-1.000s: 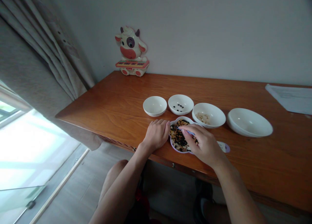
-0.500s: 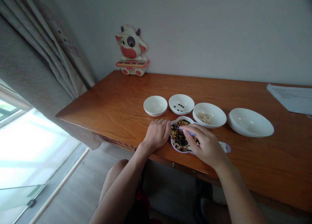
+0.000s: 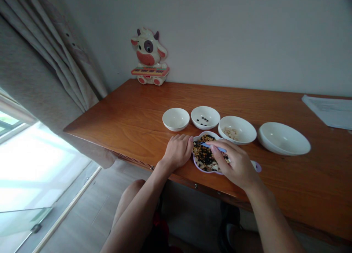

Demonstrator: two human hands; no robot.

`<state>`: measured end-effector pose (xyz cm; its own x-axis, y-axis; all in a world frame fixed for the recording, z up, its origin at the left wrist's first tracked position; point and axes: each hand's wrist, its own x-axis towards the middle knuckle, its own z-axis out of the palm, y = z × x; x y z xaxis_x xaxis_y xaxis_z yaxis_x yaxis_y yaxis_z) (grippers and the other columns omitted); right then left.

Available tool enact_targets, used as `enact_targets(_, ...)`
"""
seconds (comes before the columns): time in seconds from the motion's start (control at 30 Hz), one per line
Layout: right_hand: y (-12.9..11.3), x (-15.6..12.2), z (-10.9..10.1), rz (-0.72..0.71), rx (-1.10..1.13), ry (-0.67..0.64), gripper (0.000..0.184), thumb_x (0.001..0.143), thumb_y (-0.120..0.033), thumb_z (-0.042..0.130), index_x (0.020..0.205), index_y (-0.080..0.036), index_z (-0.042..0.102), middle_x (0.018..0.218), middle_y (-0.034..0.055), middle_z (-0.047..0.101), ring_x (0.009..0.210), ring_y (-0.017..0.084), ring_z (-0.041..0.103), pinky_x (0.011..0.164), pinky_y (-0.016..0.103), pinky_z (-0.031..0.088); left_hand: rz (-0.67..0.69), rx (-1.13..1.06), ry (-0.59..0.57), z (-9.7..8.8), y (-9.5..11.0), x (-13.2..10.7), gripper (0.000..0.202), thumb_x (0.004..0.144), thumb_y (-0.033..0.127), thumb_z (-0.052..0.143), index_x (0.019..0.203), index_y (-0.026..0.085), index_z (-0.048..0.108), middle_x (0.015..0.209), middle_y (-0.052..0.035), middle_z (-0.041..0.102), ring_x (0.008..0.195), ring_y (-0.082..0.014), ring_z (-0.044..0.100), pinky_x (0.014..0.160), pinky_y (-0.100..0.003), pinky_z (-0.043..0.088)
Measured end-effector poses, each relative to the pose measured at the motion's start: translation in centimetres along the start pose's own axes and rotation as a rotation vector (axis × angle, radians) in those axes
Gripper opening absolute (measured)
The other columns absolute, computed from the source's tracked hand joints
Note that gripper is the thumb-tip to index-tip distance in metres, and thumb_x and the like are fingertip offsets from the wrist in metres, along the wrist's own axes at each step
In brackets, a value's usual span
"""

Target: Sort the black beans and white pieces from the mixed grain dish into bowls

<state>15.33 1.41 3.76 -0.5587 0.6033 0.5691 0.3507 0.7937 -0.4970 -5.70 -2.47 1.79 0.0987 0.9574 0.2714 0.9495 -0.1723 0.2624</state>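
The purple-rimmed tray (image 3: 204,171) lies on the table (image 3: 132,110), filled with mixed beans (image 3: 205,157). Over its left part, the right hand (image 3: 233,161) pinches blue tweezers (image 3: 205,145); it has eased slightly rightward, baring more shaft, though whether the tips grip anything is too small to tell. The left hand (image 3: 178,149) stays loosely curled by the tray's left rim, its hold unclear. Beyond the tray, the black-bean bowl (image 3: 198,114) and pale-piece bowl (image 3: 246,132) look unchanged, so apparently nothing has been added.
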Motion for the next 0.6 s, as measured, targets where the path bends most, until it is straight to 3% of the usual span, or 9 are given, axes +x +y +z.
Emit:
enact_targets(0.3, 0.47, -0.35, 0.25, -0.067, -0.066, -0.110, 0.025, 0.099, -0.020, 0.053, 0.121, -0.023, 0.064, 0.116, 0.0086, 0.071, 0.107, 0.024, 0.068, 0.095, 0.044, 0.056, 0.002, 0.012, -0.015, -0.09, 0.07, 0.13, 0.038, 0.108, 0.028, 0.028, 0.086, 0.019, 0.058, 0.088, -0.0070, 0.070, 0.081, -0.0208, 0.065, 0.077, -0.034, 0.047)
enact_targets(0.6, 0.37, -0.31, 0.27, -0.094, -0.097, -0.109, 0.027, 0.099, -0.017, 0.052, 0.124, -0.022, 0.062, 0.117, 0.0091, 0.071, 0.107, 0.024, 0.067, 0.094, 0.044, 0.056, 0.002, 0.021, -0.019, 0.04, 0.02, 0.09, 0.037, 0.108, 0.028, 0.028, 0.087, 0.019, 0.057, 0.088, -0.0065, 0.069, 0.081, -0.0210, 0.064, 0.076, -0.034, 0.046)
